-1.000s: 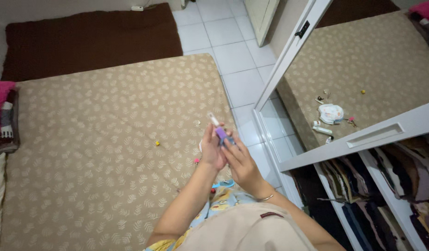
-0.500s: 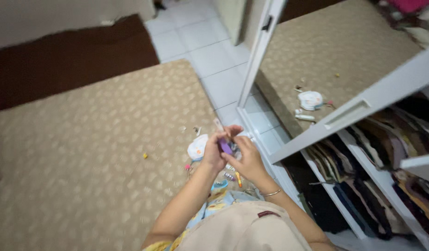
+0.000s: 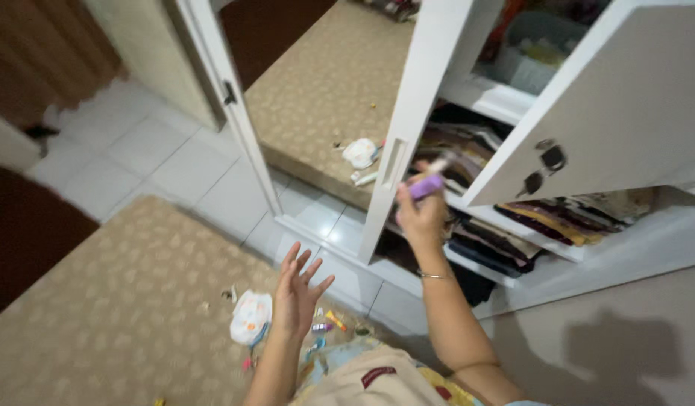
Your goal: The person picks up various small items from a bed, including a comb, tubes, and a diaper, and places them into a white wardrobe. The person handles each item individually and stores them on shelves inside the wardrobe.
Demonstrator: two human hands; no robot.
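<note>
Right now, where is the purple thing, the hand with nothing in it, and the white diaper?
purple thing (image 3: 426, 186), head view, on its purple body above the right hand's fingers.
left hand (image 3: 296, 295), head view, on the open palm.
white diaper (image 3: 251, 316), head view, on its folded white top.

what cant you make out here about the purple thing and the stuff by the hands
- Purple object in the right hand: motion blur hides its kind, head view.
- Small items beside the left hand: too small and partly behind it.
- Folded clothes: partly hidden by the wardrobe door.
</note>
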